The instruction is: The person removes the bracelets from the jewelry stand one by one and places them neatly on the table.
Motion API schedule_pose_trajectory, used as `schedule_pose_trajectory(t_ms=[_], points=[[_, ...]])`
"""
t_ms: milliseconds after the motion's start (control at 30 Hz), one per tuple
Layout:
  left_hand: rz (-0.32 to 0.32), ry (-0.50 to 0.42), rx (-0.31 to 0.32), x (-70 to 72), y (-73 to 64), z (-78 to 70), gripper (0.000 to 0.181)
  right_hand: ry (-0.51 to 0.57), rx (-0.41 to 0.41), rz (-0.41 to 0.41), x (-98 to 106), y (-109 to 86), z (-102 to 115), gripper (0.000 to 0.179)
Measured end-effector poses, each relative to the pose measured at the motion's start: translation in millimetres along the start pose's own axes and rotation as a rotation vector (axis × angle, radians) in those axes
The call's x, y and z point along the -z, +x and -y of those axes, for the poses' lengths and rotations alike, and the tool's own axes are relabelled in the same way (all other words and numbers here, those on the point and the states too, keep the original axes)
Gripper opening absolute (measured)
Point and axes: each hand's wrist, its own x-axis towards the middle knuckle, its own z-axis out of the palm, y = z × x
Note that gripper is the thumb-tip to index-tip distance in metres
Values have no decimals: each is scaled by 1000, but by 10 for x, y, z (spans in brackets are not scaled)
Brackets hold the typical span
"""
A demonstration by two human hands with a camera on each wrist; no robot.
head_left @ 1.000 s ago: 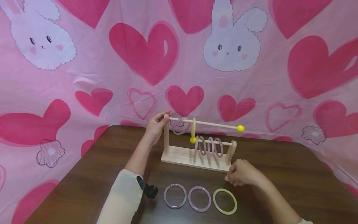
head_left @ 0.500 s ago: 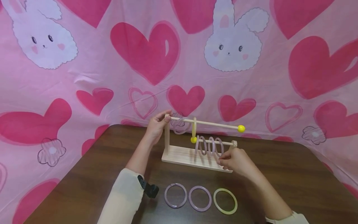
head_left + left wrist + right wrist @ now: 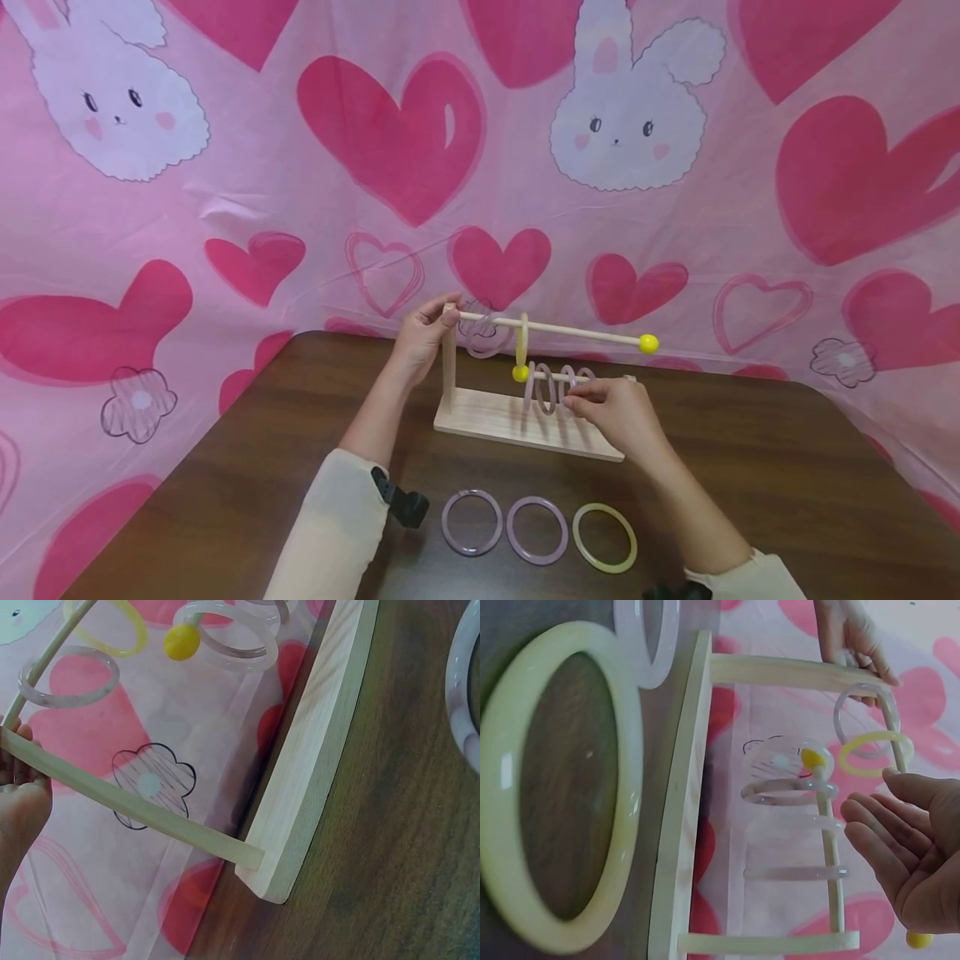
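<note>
Wooden ring stand (image 3: 487, 412): upright on the dark-brown counter (image 3: 757, 467), toward its far side, with a long upper rod (image 3: 588, 332), a lower rod (image 3: 833, 900) and a tall post (image 3: 449, 358). At the post's top, left hand (image 3: 422, 340) — clasping the wood, thumb and fingers on opposite faces. At the lower rod, right hand (image 3: 621, 412) — loose, fingers extended, thumb apart; contact with the rings there unclear. On that rod, four pale rings (image 3: 791, 873). On the upper rod, a clear lilac ring (image 3: 67, 700) and a yellow ring (image 3: 522, 342). Flat before the stand, in a row: two lilac rings (image 3: 542, 562), one pale yellow-green ring (image 3: 576, 533). At the rod ends, yellow balls (image 3: 648, 343).
</note>
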Motion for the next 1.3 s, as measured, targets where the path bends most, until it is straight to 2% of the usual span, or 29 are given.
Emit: schedule_pose_trajectory(t_ms=[267,633,1100,1300], points=[[-8,3,9,14,1,3,48,59,-10,-51,-59,130,128,16],[0,-1,-4,22,10,-4,41,181,-65,-51,-168,307,354,25],[5,7,-20,-9,22,23,38,326,-50,-73,-285,410,421,30],[-11,26,-38,-4,14,32,41,332,-60,-57,-329,429,463,26]])
